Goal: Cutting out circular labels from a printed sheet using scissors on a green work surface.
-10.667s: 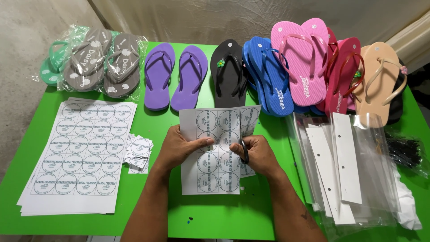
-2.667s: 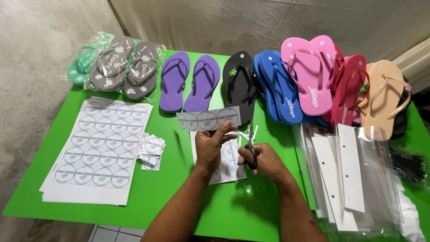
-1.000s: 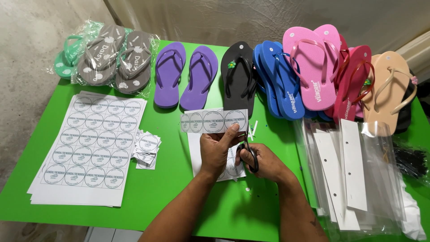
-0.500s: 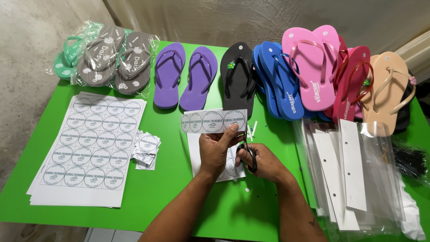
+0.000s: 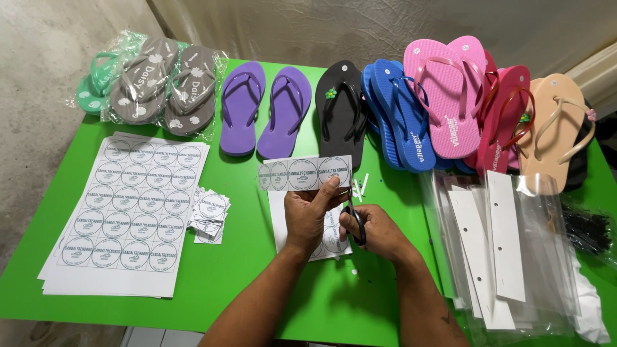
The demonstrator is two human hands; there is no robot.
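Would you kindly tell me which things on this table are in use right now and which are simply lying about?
In use:
left hand holding the label strip
right hand with the scissors
part-cut sheet under the hands

Lying about:
full label sheets
pile of cut labels
purple sandals
bagged grey sandals
clear bags

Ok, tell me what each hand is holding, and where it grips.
Left hand pinches the strip of round labels at its lower right edge; right hand holds black scissors by the handles.

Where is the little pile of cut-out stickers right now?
In the head view, the pile of cut stickers lies on the green table, between the full sticker sheets and the left hand.
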